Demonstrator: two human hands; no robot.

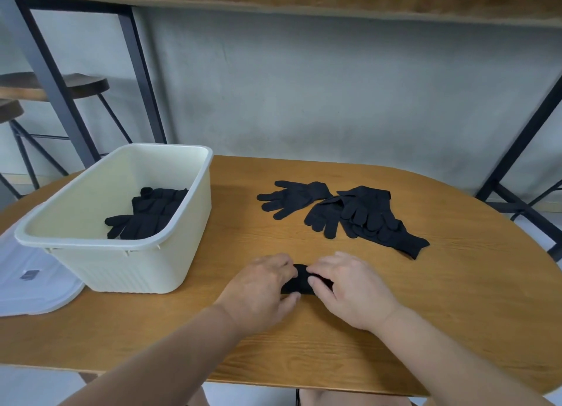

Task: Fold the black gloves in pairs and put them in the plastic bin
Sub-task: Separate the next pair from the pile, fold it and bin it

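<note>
Grey concrete wall backs an oval wooden table (425,299), where a cream plastic bin (115,262) holding folded black gloves (149,214) stands at left. Near the front edge, left hand (258,290) and right hand (352,290) both pinch a small folded black glove bundle (299,279) with curled fingers, while loose black gloves (349,214) lie heaped beyond.

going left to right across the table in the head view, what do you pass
white lid → plastic bin holding black gloves → left hand → folded pair held between both hands → right hand → loose glove pile farther back on the table
</note>
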